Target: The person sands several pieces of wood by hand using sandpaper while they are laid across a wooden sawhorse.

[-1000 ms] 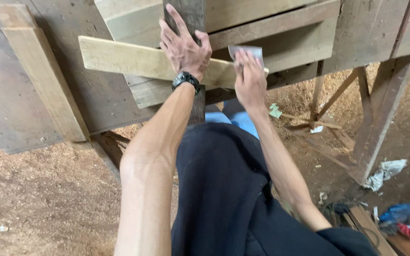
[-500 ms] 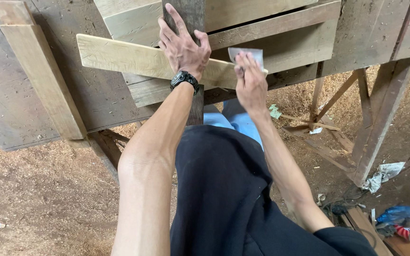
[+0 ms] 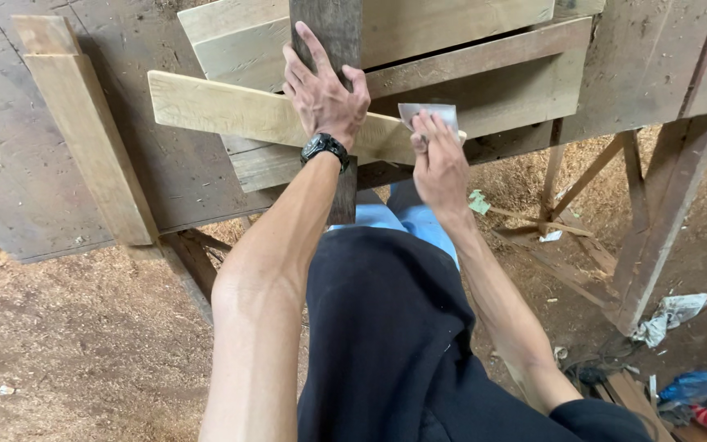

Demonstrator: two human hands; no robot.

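L hand [image 3: 321,94] flat on pale plank [image 3: 231,110], fingers spread, pinning it, nothing gripped. R hand [image 3: 438,160] fingers curled, pressing grey sandpaper sheet [image 3: 429,115] on plank's R end. Vs half sec ago: we see hands, plank unmoved, so sanding stays at same end spot. Plank lies slanted across table [image 3: 59,196], over dark upright board [image 3: 333,24], R end past table edge. Thick block [image 3: 83,131] well L; open room along plank between.

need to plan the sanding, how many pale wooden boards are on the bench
4 at least. One pale board lies under the left hand, beside the right hand with sandpaper; two stacked behind it; one thick plank at left. More may be hidden.
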